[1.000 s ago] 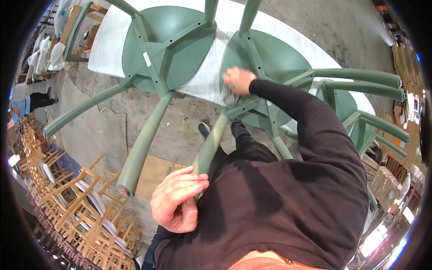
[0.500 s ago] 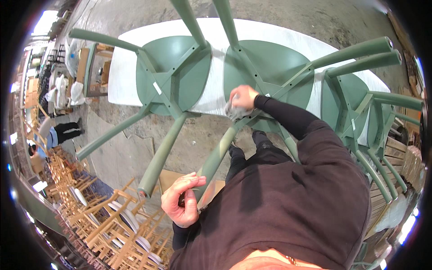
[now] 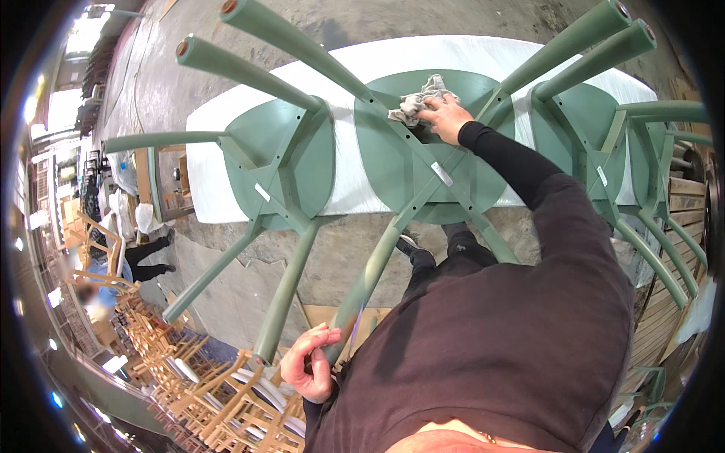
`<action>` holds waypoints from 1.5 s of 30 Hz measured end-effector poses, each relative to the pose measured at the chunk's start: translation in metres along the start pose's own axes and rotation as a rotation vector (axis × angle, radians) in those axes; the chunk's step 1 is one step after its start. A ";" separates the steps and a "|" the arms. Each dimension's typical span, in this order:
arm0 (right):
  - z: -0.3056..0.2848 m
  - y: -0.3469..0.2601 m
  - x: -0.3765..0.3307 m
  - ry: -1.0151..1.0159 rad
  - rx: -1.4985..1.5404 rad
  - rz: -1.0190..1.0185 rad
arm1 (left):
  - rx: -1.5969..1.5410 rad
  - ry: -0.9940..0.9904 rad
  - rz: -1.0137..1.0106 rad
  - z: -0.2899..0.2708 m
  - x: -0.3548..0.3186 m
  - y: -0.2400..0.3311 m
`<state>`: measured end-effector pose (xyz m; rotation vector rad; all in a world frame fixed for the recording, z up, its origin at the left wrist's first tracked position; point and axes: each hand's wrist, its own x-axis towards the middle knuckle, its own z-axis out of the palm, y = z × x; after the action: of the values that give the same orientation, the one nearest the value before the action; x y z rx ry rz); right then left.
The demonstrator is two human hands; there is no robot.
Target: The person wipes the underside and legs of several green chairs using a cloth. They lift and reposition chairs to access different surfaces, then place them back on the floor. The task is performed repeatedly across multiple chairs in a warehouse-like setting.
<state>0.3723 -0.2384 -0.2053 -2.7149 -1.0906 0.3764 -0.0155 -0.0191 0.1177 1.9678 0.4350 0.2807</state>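
Observation:
My right hand (image 3: pixel 447 121) grips a crumpled grey-white rag (image 3: pixel 418 104). The rag lies against the underside of the middle green seat (image 3: pixel 381 170), beside one of its crossed braces and towards the far edge. Upturned, this piece has its legs in the air, and a near leg (image 3: pixel 374 272) slants down towards me. Close to that leg's end, my left hand (image 3: pixel 311 364) is curled, thumb against bent fingers; whatever it may hold is hidden. A small white label (image 3: pixel 442 174) sits on the middle brace.
Green upturned seats stand left (image 3: pixel 313 162) and right (image 3: pixel 578 113) on a white-covered table (image 3: pixel 347 170), their legs jutting out. Bare wooden chair frames (image 3: pixel 204 400) pile up at lower left. Another person (image 3: pixel 143 260) stands at far left by a wooden chair. Slatted wood lies at right.
My right hand has moved with the rag from the seat's near side to its far part, and the rag has spread out. My view has shifted; my left hand stays curled near the leg.

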 end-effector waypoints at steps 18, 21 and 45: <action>0.005 0.014 -0.011 0.041 0.142 -0.224 | -0.034 -0.101 0.142 -0.012 0.001 -0.017; -0.008 0.026 0.002 -0.040 0.086 -0.276 | -0.058 -0.087 0.166 -0.009 0.002 -0.017; -0.073 0.065 0.009 -0.411 -0.280 -0.301 | 0.012 -0.046 0.099 -0.003 0.007 -0.006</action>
<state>0.4433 -0.2842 -0.1554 -2.7044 -1.7534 0.8089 -0.0109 -0.0114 0.1140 2.0067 0.3109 0.2953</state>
